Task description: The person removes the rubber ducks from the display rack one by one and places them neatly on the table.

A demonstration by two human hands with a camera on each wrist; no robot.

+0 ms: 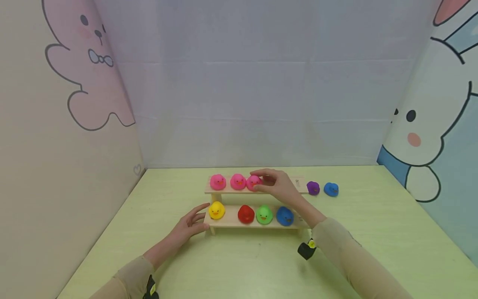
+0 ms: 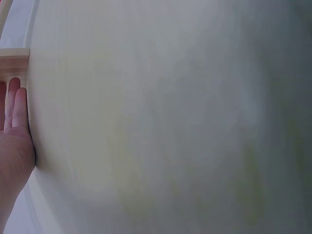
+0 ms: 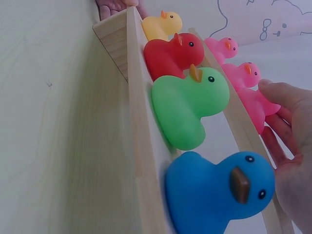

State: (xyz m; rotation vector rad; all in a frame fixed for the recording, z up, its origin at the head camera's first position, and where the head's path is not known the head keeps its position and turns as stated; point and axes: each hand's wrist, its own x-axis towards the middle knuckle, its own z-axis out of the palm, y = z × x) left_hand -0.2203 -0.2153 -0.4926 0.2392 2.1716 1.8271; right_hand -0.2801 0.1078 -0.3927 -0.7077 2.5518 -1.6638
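While the right hand [image 1: 277, 182] pinches the rightmost pink rubbery duck [image 1: 253, 182] on the upper shelf [image 1: 300, 185] of the pale wooden two-tier rack [image 1: 230, 219], the left hand [image 1: 188, 224], fingers loosely spread at the rack's left end, should lightly steady it.

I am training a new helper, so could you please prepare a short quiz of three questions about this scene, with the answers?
1. How many pink ducks can be seen?
2. True or false: the right hand holds the purple duck.
3. Which duck stands between the red duck and the blue duck on the lower shelf?

Key:
1. Three.
2. False; it holds the rightmost pink duck.
3. The green duck.
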